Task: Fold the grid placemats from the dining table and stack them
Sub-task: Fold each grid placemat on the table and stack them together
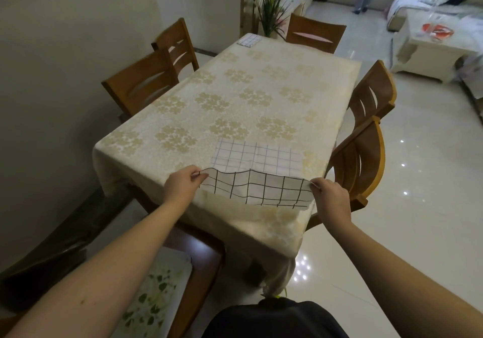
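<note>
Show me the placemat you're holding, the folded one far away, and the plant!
Held placemat (257, 190), head view: middle of the lifted near half.
Folded placemat (248, 40), head view: its top, at the table's far corner.
Plant (270, 5), head view: its green leaves.

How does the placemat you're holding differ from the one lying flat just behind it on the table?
The held placemat has bold dark grid lines; the flat placemat has thin, pale bluish lines. The held one is lifted, pinched at its corners by the left hand and right hand, and sags; the other rests flat on the tablecloth. Both are white with a grid.
</note>
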A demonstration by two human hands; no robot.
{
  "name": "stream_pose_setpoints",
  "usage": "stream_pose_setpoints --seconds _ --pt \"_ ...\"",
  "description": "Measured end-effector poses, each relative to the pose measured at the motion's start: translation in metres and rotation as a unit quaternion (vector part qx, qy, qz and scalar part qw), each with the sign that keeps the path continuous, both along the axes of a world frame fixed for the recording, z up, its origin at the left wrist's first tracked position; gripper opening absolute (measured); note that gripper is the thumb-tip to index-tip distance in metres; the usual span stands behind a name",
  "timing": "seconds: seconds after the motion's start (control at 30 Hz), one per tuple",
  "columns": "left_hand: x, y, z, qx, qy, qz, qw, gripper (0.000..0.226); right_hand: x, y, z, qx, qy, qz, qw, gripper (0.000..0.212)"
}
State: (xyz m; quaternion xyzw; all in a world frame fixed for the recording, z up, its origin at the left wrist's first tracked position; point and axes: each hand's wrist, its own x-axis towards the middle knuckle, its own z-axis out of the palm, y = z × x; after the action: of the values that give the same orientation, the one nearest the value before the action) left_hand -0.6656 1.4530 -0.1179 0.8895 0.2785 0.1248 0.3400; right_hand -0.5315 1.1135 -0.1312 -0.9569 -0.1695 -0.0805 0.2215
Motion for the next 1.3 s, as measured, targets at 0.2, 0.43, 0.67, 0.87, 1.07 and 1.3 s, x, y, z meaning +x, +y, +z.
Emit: stream_pose_setpoints --seconds 0.2,0.43,0.67,0.87,1.07,1.3 --pt "0.039 0.017 -0.002 -0.106 -0.011 0.045 0.993 0.029 0.040 0.011 0.004 0.133 0.104 -0.046 0.985 0.024" --pt "0.110 0.026 -0.014 -0.121 0.010 0.078 0.990 0.033 0.114 0.024 -0.015 0.160 0.184 -0.042 0.969 0.019" --pt "0.183 0.029 -0.038 -0.102 0.069 0.117 0.986 0.039 0.188 0.038 -0.038 0.138 0.257 -0.033 0.956 0.015" --pt "0.224 0.040 -0.063 -0.043 0.124 0.123 0.984 0.024 0.233 0.051 -0.063 0.132 0.310 -0.045 0.940 0.010" --pt "0.248 0.045 -0.086 -0.037 0.146 0.113 0.982 0.025 0.250 0.064 -0.084 0.108 0.321 -0.075 0.938 0.016" --pt "0.270 0.058 -0.124 -0.039 0.145 0.085 0.985 0.031 0.258 0.073 -0.105 0.096 0.299 -0.119 0.942 0.014"
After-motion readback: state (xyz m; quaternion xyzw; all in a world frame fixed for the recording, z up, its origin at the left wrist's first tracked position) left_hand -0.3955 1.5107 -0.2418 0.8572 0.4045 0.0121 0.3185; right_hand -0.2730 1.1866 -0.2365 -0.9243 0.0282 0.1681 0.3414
